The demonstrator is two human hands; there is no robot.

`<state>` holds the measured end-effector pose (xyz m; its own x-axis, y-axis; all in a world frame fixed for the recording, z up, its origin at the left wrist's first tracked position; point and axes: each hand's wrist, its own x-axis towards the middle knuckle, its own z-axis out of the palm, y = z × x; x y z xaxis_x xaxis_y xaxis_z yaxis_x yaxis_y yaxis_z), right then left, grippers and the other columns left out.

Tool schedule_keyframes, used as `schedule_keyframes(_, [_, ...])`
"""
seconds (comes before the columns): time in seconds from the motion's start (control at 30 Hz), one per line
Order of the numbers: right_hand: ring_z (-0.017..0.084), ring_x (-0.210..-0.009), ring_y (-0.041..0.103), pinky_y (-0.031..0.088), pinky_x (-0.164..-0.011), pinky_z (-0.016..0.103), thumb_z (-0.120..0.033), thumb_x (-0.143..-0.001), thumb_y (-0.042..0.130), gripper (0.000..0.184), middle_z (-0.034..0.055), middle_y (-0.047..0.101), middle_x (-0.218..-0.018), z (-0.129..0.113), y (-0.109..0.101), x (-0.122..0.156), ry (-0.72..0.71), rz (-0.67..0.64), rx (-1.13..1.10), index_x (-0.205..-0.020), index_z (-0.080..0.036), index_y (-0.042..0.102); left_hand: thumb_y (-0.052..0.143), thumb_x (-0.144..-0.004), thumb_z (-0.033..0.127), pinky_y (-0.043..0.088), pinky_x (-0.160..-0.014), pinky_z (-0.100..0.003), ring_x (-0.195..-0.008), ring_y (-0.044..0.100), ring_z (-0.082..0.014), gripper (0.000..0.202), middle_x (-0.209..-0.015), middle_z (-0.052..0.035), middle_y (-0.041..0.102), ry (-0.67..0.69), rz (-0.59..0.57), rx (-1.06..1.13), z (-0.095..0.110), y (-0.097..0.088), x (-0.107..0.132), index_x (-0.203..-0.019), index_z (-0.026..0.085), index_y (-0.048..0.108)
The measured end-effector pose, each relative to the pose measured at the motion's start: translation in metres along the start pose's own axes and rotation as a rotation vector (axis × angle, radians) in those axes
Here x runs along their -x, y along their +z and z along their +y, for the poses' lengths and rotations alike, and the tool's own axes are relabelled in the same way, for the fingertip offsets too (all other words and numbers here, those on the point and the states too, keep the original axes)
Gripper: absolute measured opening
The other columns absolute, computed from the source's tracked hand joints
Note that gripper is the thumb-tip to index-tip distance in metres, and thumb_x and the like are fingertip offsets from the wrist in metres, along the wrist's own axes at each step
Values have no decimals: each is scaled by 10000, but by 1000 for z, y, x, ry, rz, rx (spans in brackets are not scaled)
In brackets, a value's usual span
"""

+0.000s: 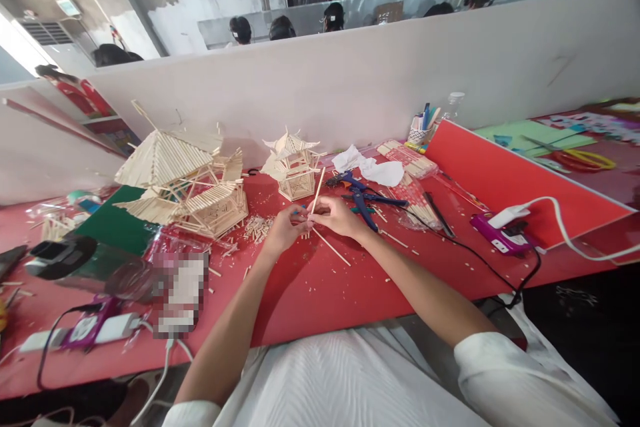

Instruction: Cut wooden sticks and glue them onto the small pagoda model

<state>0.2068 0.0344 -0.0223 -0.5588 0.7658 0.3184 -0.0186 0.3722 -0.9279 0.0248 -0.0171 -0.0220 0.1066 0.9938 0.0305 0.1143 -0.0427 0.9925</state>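
My right hand (339,216) is closed on a thin wooden stick (319,188), which tilts upward out of the fingers. Close beside it, my left hand (284,232) has its fingertips pinched together; what lies between them is too small to make out. A second wooden stick (332,247) slants across the red table just below the hands. Behind them stands a small pavilion model (295,170) built of sticks. To the left is a larger stick pavilion (185,180) with a broad slatted roof. Small cut stick pieces (257,229) are heaped left of my left hand.
Blue-handled pliers (364,207) and packs of sticks (413,180) lie to the right, near white tissue (380,171). A red board (515,180) leans behind a purple power strip (500,233). A bottle (95,267) lies at left beside a pixelated object (183,297). A partition (350,87) rises behind.
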Motion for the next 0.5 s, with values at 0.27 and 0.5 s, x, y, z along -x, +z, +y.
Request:
schedule_keyframes(0.27, [215, -813, 720, 573, -777, 346, -282, -825, 692, 125, 49, 744, -885, -4, 3, 3, -12, 10, 42, -912, -202, 652, 896, -633, 388, 593, -699, -313, -700, 696, -178, 411, -743, -15, 684, 13, -5, -35, -4, -3, -2, -860, 171, 630])
schedule_keyframes(0.5, [224, -849, 729, 580, -810, 360, -263, -835, 710, 147, 64, 758, -928, -6, 1, 2, -3, -12, 74, -962, -209, 660, 892, -648, 359, 607, -737, -331, -729, 698, -180, 405, -755, -20, 690, 12, 8, -55, -1, -4, -2, -927, 165, 673])
